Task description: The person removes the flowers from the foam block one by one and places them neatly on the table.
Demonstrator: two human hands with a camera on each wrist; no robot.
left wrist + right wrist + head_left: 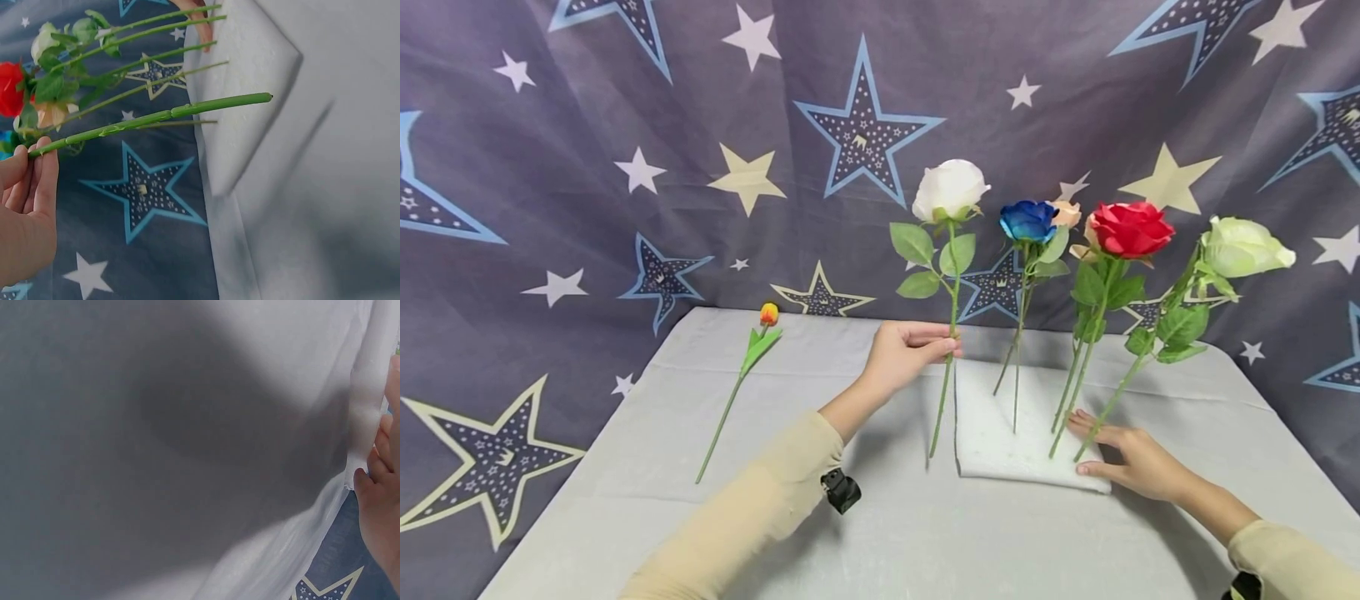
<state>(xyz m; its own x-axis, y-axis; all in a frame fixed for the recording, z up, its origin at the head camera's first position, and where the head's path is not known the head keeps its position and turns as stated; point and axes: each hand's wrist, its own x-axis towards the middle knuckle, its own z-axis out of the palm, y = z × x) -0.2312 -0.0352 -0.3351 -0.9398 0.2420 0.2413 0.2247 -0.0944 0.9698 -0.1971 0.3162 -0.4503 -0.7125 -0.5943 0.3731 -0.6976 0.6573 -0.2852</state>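
Observation:
My left hand (898,358) pinches the green stem of a white rose (951,190) between thumb and fingers. The stem's lower end hangs just left of a white foam slab (1000,454); in the left wrist view that cut stem (187,109) points toward the slab. With extended fingers, my right hand (1146,468) rests on the slab's right side. Standing in the slab are a blue rose (1027,221), a red rose (1131,229) and a pale green rose (1247,247). A peach rose (1065,213) is partly hidden behind them.
An orange-yellow tulip (767,314) with a green stem lies on the table's left side. A light grey cloth (647,517) covers the table. Behind it hangs a dark curtain (700,108) printed with stars.

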